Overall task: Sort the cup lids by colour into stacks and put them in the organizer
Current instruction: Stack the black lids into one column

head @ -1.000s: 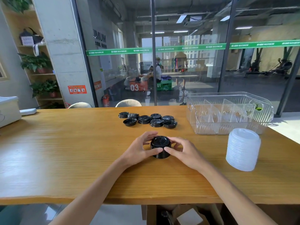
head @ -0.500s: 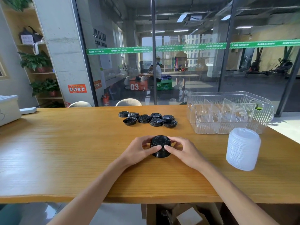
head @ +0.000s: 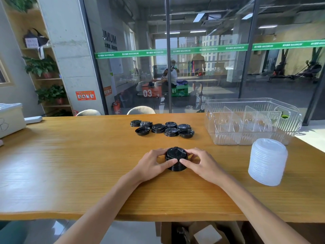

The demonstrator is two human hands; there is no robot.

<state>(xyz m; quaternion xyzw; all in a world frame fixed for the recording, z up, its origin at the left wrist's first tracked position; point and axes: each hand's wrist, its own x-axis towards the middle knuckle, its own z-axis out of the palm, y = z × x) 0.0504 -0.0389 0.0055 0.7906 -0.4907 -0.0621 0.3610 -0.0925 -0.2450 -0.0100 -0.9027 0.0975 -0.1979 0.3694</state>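
A short stack of black lids (head: 175, 156) stands on the wooden table (head: 70, 164) at its middle. My left hand (head: 153, 164) grips the stack from the left, thumb and fingers curled round it. My right hand (head: 202, 163) grips it from the right in the same way. Several loose black lids (head: 162, 128) lie further back on the table, some upside down. A tall stack of white translucent lids (head: 267, 162) stands at the right. The clear plastic organizer (head: 253, 136) with dividers sits behind it, with no lids inside.
A white box (head: 10, 118) and a white power strip (head: 33, 119) lie at the table's far left. Two chair backs (head: 140, 110) show behind the far edge, before a glass wall. A cardboard box (head: 202, 233) sits under the table.
Both hands stay on the black stack. My left fingers have closed in tighter round it; the stack has barely shifted.
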